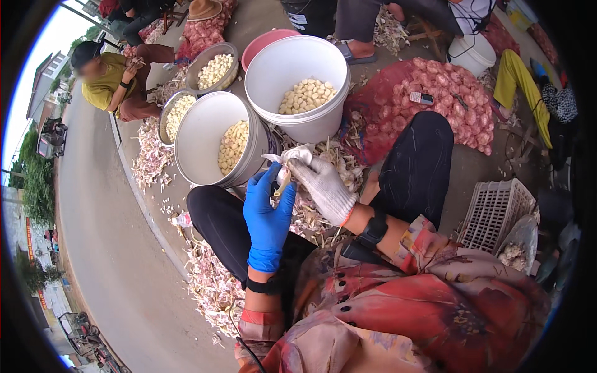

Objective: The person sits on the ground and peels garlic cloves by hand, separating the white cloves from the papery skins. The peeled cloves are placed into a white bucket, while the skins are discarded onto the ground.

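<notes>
My left hand (268, 211), in a blue glove, has its thumb and fingers curled round a piece of garlic (283, 184). My right hand (320, 185), in a white knit glove, pinches the same garlic from the other side. White papery skin (300, 153) sticks out at the right fingertips. Both hands meet above my lap, just in front of two white buckets. The left bucket (196, 133) and the right bucket (297, 61) each hold peeled garlic cloves. Glove fingers partly cover the garlic, so its full shape is hidden.
Garlic skins (214, 286) litter the ground around my legs. A red net sack of garlic bulbs (448, 112) lies at the right, with a phone (421, 98) on it. A white plastic basket (494, 208) stands at far right. A co-worker (115, 81) sits at far left.
</notes>
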The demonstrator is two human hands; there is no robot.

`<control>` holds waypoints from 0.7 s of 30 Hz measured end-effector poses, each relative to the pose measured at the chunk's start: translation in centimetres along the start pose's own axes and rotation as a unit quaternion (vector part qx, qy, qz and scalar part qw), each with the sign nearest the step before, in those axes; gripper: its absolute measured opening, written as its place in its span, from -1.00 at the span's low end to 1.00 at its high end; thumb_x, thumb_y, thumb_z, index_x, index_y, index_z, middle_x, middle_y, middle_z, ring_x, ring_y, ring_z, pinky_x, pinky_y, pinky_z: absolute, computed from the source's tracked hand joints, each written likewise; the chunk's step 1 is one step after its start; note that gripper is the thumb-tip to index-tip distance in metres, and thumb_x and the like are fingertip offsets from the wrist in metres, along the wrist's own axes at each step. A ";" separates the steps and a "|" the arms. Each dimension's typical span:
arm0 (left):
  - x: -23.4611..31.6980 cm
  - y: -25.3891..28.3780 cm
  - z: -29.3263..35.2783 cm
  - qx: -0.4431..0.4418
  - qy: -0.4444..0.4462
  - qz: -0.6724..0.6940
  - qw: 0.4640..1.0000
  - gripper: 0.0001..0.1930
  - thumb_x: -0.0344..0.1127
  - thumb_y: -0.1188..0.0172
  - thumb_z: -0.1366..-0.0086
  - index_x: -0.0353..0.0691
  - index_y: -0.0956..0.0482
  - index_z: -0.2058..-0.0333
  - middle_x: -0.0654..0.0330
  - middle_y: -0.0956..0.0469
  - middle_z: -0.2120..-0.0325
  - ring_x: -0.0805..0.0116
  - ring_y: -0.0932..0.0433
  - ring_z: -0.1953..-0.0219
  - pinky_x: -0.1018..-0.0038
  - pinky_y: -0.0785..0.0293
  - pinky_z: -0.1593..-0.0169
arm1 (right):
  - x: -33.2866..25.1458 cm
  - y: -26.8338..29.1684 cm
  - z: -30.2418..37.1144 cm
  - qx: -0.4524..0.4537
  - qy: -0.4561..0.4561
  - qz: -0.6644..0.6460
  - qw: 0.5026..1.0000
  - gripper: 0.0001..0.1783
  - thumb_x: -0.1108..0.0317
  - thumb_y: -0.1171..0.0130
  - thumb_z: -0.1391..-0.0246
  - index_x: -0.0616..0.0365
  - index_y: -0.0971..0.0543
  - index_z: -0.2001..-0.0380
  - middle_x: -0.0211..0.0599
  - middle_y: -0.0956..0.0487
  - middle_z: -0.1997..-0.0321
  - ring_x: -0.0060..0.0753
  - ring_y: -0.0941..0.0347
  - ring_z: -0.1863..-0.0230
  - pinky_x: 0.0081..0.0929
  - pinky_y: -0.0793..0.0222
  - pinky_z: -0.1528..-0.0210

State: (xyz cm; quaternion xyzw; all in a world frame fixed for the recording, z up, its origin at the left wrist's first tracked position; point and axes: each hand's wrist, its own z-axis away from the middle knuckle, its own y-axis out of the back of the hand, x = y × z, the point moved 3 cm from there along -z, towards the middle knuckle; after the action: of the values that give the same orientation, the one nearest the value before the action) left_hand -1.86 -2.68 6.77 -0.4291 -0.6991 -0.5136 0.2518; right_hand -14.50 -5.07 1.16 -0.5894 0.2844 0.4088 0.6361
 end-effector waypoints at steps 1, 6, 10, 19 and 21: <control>0.8 0.0 -0.1 -0.001 0.037 -0.007 0.999 -0.64 -0.48 -0.31 -0.23 -0.32 -0.56 -0.02 0.16 -0.52 0.15 0.41 -0.51 0.15 0.51 -0.45 0.05 | -0.3 0.3 -0.1 -0.004 0.060 0.066 0.996 -0.71 0.22 -0.03 -0.37 0.18 -0.59 0.07 -0.45 -0.62 0.32 -0.56 -0.57 0.23 -0.56 -0.46 0.17; 0.8 -0.6 -0.4 -0.085 -0.002 -0.052 0.995 -0.68 -0.43 -0.32 -0.25 -0.32 -0.58 0.02 0.17 -0.59 0.23 0.47 -0.52 0.24 0.54 -0.46 0.14 | -2.9 1.6 0.7 0.020 0.224 0.304 0.926 -0.82 0.36 -0.03 -0.30 0.21 -0.58 0.21 -0.18 -0.61 0.37 -0.23 -0.61 0.26 -0.39 -0.45 0.17; -1.2 -0.1 -0.1 -0.150 0.093 0.016 0.984 -0.75 -0.41 -0.31 -0.27 -0.39 -0.63 0.11 0.24 -0.65 0.39 0.57 -0.49 0.53 0.62 -0.38 0.42 | -1.4 2.5 1.0 -0.047 0.075 0.210 0.974 -0.79 0.32 -0.03 -0.30 0.20 -0.59 0.23 -0.17 -0.62 0.44 -0.37 -0.62 0.48 -0.42 -0.50 0.40; -2.8 1.3 0.9 -0.042 0.253 0.203 0.945 -0.78 -0.26 -0.18 -0.38 -0.28 -0.65 0.15 0.33 -0.59 0.46 0.68 -0.35 0.67 0.67 -0.19 0.63 | 0.0 1.5 1.1 -0.069 0.010 0.134 0.989 -0.71 0.22 -0.07 -0.32 0.22 -0.63 0.15 -0.20 -0.65 0.42 -0.49 -0.63 0.34 -0.46 -0.51 0.31; -3.1 0.9 1.0 0.014 0.258 0.190 0.947 -0.79 -0.27 -0.18 -0.39 -0.28 -0.66 0.17 0.32 -0.59 0.45 0.68 -0.35 0.68 0.66 -0.18 0.64 | -0.3 0.9 1.7 -0.062 -0.006 0.104 0.993 -0.71 0.22 -0.08 -0.31 0.23 -0.62 0.14 -0.21 -0.65 0.40 -0.49 -0.63 0.27 -0.45 -0.50 0.26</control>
State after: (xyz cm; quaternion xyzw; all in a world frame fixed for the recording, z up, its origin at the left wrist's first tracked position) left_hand 0.55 -2.72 4.37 -0.4034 -0.5231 -0.5394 0.5222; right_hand -15.61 -3.43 1.15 -0.5924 0.3150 0.4929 0.5540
